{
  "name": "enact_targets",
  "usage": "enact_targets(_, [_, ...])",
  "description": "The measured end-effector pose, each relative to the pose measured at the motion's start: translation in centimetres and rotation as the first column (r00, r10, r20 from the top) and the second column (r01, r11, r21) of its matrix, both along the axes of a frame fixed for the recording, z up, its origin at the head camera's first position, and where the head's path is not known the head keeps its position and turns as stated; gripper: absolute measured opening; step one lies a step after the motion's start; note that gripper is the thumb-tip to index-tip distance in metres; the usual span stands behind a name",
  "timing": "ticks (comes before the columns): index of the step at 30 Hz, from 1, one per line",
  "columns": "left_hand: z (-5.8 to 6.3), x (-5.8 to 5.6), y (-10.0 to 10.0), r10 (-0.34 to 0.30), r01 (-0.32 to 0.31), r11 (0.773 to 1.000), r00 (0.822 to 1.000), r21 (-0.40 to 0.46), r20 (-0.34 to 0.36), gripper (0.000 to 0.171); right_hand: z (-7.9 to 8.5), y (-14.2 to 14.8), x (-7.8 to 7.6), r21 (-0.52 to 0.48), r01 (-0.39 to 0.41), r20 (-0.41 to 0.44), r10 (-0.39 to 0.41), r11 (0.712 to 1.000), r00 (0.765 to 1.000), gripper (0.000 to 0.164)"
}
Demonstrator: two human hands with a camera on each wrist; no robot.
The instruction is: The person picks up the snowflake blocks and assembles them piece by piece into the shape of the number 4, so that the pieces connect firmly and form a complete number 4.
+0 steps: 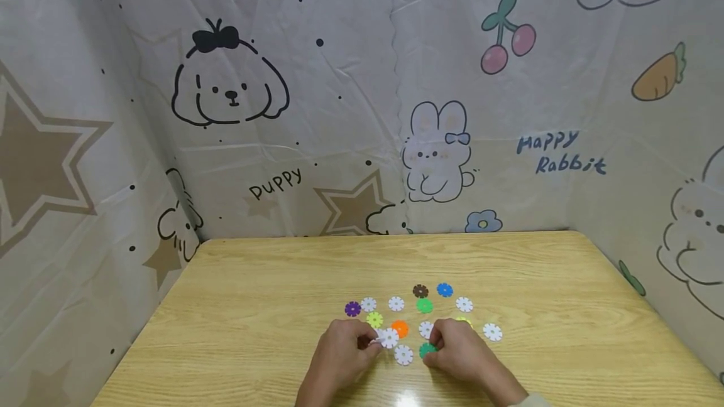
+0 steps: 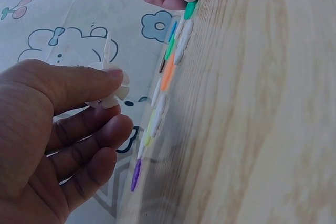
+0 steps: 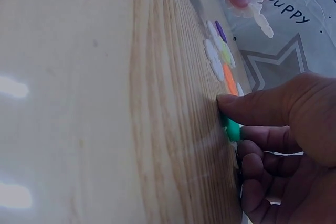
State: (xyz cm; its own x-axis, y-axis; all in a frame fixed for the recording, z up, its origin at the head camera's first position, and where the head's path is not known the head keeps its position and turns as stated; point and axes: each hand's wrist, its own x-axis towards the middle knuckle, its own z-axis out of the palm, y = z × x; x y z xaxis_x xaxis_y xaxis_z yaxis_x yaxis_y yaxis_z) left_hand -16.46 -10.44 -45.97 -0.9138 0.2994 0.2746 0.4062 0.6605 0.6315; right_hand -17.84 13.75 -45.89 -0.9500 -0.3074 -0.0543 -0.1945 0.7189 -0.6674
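My left hand (image 1: 346,352) pinches two white notched plastic discs (image 1: 390,338) between thumb and fingertips, held up over the table. They look joined at an angle in the right wrist view, where one disc (image 3: 262,22) slants down from the other. To the right, my right hand (image 1: 460,347) has thumb and index finger at the edges of a dark green notched disc (image 1: 427,350), low at the tabletop. A white disc (image 1: 403,355) lies between the hands, and an orange disc (image 1: 400,329) is just beyond. Another white disc (image 1: 425,330) is partly hidden by my right hand.
Several more notched discs lie flat on the wooden table (image 1: 243,313): purple (image 1: 353,309), brown (image 1: 420,291), blue (image 1: 445,289), light green (image 1: 425,305), yellow-green (image 1: 374,319) and white ones. A printed curtain (image 1: 339,80) hangs behind the table and along its sides.
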Motion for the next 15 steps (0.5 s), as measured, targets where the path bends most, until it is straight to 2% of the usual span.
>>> enact_targets(7, [0.0, -0.02, 0.01, 0.001, -0.001, 1.0, 1.0, 0.01, -0.003, 0.009, 0.15, 0.24, 0.19, -0.058, 0.006, -0.009, -0.006, 0.998, 1.0, 0.03])
enact_targets(15, [-0.02, 0.03, 0.04, 0.0, 0.0, 1.0, 1.0, 0.017, 0.003, 0.008, 0.02, 0.79, 0.29, -0.11, -0.043, -0.011, 0.042, 0.993, 0.999, 0.022])
